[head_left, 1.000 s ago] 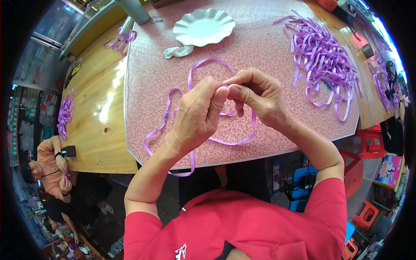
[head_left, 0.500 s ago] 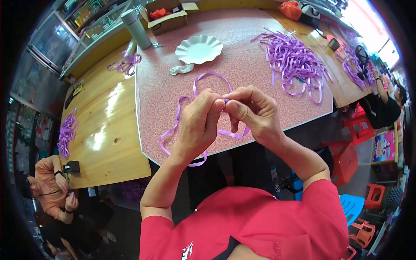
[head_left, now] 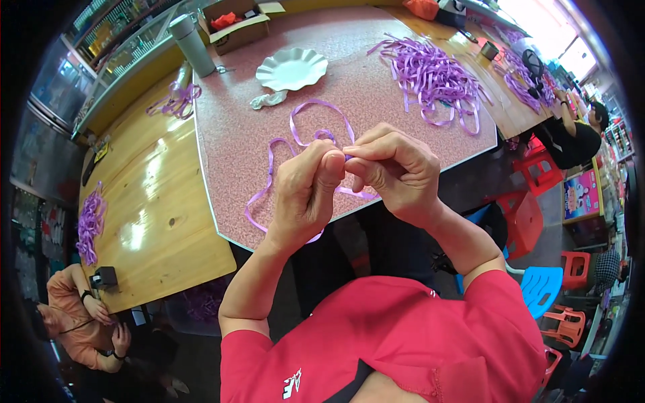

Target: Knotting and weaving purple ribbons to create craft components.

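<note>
Both hands meet above the near edge of the pink table, working one purple ribbon. The left hand pinches the strand between thumb and forefinger; the right hand curls against it, fingertips pressed to the same spot, so the pinch point itself is hidden. From there the ribbon loops back across the tabletop toward the white plate and trails over the near edge.

To do this fold or knot well, it seems best to keep the strand flat between the pads, hold the slack off the edge, and pull evenly so the loop does not twist.

A loose ribbon pile lies by the table's far right edge, well apart from the hands. A grey flask stands at the far left corner. On the wooden table to the left lie smaller bundles.
</note>
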Available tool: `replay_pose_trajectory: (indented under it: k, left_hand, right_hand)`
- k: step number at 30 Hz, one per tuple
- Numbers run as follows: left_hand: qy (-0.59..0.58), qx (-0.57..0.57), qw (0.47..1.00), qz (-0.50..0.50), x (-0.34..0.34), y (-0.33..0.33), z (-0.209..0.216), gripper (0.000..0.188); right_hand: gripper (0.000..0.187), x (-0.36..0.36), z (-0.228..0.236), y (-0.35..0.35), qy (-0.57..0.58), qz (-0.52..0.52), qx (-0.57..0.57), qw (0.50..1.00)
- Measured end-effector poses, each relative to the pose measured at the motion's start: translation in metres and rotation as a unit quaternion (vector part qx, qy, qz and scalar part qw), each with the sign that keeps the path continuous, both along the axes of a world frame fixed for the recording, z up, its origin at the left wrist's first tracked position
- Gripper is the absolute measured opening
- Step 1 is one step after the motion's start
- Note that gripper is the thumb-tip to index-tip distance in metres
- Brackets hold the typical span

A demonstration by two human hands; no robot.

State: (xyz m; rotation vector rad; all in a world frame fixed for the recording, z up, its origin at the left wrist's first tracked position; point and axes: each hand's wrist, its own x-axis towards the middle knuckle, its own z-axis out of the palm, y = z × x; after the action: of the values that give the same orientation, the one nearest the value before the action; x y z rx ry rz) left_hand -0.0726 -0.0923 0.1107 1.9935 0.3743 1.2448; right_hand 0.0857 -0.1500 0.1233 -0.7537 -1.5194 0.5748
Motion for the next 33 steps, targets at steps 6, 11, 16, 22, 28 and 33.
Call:
replay_pose_trajectory:
  k: [6, 11, 16, 22, 28, 33]
  left_hand:
    - [-0.119, -0.184, 0.974, -0.063, 0.002, -0.018, 0.002, 0.034]
    - [-0.058, -0.251, 0.962, -0.090, 0.000, -0.008, -0.004, 0.034]
    - [0.001, -0.337, 0.937, -0.097, 0.003, 0.010, -0.025, 0.034]
    - [-0.004, -0.374, 0.919, -0.121, 0.009, 0.008, -0.020, 0.031]
    - [0.063, -0.307, 0.949, -0.037, 0.005, 0.016, -0.016, 0.022]
    - [0.158, -0.143, 0.963, 0.163, -0.013, 0.058, -0.033, 0.022]
  right_hand:
    - [0.010, 0.003, 0.006, 0.011, -0.097, -0.001, 0.115, 0.989]
    - [0.008, 0.011, -0.003, 0.017, -0.129, -0.017, 0.102, 0.986]
    - [0.012, 0.016, -0.021, 0.021, -0.072, -0.012, -0.097, 0.993]
    - [0.023, 0.041, -0.028, 0.011, 0.034, 0.049, -0.247, 0.967]
    - [0.022, 0.061, -0.043, 0.002, 0.069, 0.048, -0.255, 0.963]
    - [0.018, 0.124, -0.084, 0.012, -0.003, -0.087, -0.188, 0.978]
